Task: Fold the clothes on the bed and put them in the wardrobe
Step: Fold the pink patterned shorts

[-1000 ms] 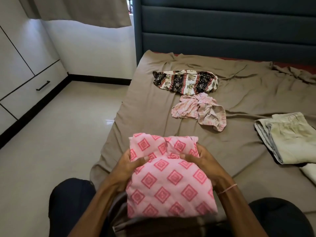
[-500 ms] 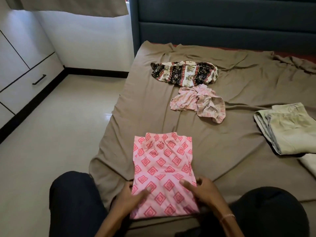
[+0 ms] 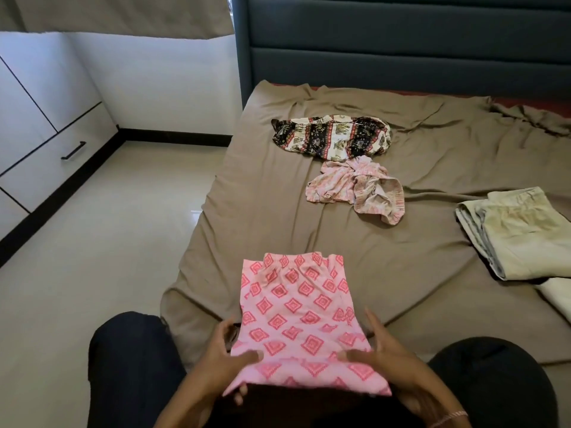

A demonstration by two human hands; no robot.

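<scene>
Folded pink diamond-print garment (image 3: pixel 296 322) lying flat at the near edge of the bed (image 3: pixel 265 193), on the brown sheet, near end reaching over the lap. Lowered from a second ago, when held up off the sheet between both hands; flat on the sheet half a second ago too, much the same place. Left hand (image 3: pixel 225 356) now at the garment's left near corner, thumb on top, fingers curled under the edge, gripping it. Right hand (image 3: pixel 386 353) at the right near edge, thumb pressed on the cloth, fingers beside and under it, likewise closed on the fabric. Both hands shifted outward toward the sides compared with half a second ago.

Farther up the bed, black and cream elephant-print garment (image 3: pixel 332 139) and, just below it and touching, crumpled pale pink garment (image 3: pixel 355 189), both unfolded and unmoved. At the right, folded beige trousers (image 3: pixel 522 233), well apart from the pink piece, also unmoved. White wardrobe drawers (image 3: pixel 52 156) at the left, shut.
</scene>
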